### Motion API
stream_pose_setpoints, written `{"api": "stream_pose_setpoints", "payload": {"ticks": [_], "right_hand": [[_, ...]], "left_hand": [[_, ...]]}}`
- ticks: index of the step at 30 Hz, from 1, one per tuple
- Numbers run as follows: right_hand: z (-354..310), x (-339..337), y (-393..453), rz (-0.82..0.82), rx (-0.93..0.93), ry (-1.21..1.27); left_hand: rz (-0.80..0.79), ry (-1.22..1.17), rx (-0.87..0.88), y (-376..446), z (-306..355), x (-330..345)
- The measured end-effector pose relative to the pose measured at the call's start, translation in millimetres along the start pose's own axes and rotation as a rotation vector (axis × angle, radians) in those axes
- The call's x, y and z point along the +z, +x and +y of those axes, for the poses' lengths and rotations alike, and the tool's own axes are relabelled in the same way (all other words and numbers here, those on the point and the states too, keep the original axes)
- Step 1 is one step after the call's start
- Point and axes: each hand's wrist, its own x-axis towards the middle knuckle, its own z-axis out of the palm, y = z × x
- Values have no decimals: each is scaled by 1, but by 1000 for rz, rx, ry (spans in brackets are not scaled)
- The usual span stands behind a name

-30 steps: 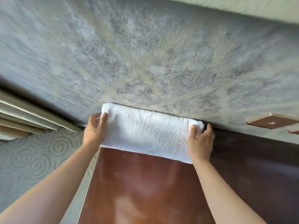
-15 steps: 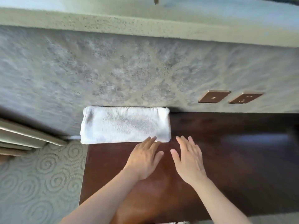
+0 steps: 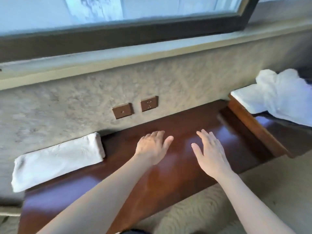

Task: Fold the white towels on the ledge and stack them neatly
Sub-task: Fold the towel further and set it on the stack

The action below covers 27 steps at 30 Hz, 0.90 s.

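I am holding my left hand (image 3: pixel 152 147) and right hand (image 3: pixel 211 151) flat, fingers straight and spread, gripping nothing, over the bare middle of the glossy dark wooden ledge (image 3: pixel 168 174). The folded white towel (image 3: pixel 57 162) is lying at the ledge's left end, against the textured wall (image 3: pixel 84 102). The unfolded white towels (image 3: pixel 280 97) are sitting heaped on a raised wooden section at far right. Two brown wall sockets (image 3: pixel 135 107) are sitting above the ledge; a dark-framed window (image 3: pixel 118 34) is running overhead. Patterned carpet (image 3: pixel 194 213) is lying below.
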Motion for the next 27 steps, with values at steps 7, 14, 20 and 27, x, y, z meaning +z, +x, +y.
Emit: {"api": "stream_pose_setpoints", "payload": {"ticks": [7,14,20,27], "right_hand": [[182,-102,-31,99,236,23],[274,-148,-3,167,339,92],[346,-176,39,153,422,59],[417,-203,71,194,561,155]], "left_hand": [[-28,14,224,58,200,22],[-51,85,376,127,316,46],[-100,70,486,213,395,73],[-132,72,574,292,472,88]]}}
